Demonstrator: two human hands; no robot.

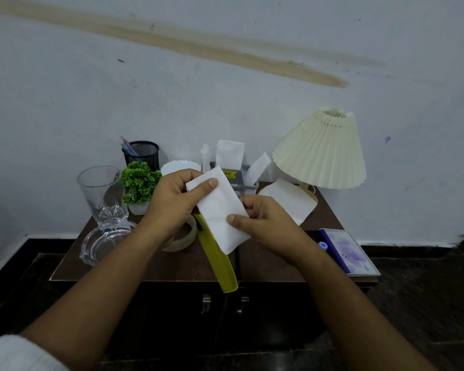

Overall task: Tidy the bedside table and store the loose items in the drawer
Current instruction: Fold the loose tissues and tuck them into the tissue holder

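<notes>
Both hands hold a folded white tissue (220, 210) above the dark wooden bedside table (150, 266). My left hand (172, 202) pinches its upper left corner with the thumb on top. Its lower right edge is gripped by my right hand (263, 218). Under the tissue lies a yellow comb (220, 261), reaching past the table's front edge. A roll of clear tape (182, 241) sits half hidden beneath my left wrist. Another white tissue (289, 202) lies flat near the lamp. The cabinet front below shows two metal handles (206, 302), both doors shut.
A drinking glass (102, 194), a glass ashtray (102, 242), a small green plant (140, 183), a black mesh pen cup (142, 153) and a white dish (180, 167) stand at left. A tissue holder (236, 175), a pleated lamp (322, 151) and a purple notebook (348, 253) stand at right.
</notes>
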